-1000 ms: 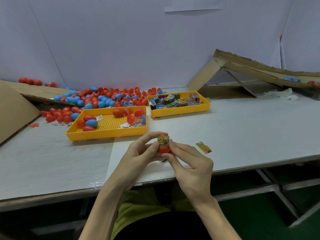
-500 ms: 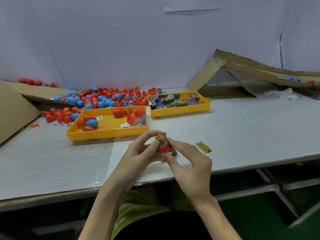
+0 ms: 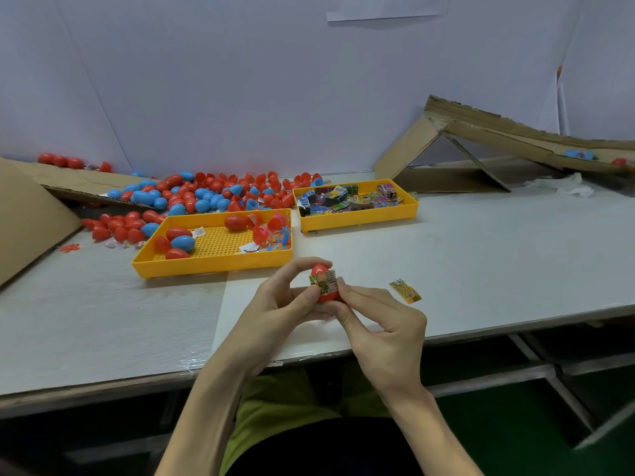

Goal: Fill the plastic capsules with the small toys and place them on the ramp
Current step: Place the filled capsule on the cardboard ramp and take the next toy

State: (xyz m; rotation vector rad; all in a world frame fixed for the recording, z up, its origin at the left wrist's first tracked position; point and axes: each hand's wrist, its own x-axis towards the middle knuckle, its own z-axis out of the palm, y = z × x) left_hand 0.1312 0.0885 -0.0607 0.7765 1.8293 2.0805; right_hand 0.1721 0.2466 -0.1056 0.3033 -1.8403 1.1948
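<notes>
A red egg-shaped capsule [image 3: 322, 273] is held upright between both hands just above the table's front edge. A small green printed toy packet [image 3: 324, 282] is pinched against its middle. My left hand [image 3: 275, 309] grips the capsule from the left, thumb and forefinger around it. My right hand [image 3: 381, 324] holds it from the right and below, fingertips on the packet. The cardboard ramp [image 3: 508, 135] slopes down toward the right at the back right, with a blue capsule [image 3: 579, 154] and a red capsule [image 3: 618, 162] lying on it.
A yellow tray [image 3: 213, 262] with a few capsules and halves sits ahead left. A second yellow tray [image 3: 359, 218] holds several toy packets. A heap of red and blue capsules [image 3: 206, 194] lies behind. A loose yellow packet [image 3: 405, 291] lies right of my hands. Cardboard [image 3: 24, 218] leans at left.
The packet has turned and shifted lower against the capsule's side as my fingers worked it. Both hands stay in the same place.
</notes>
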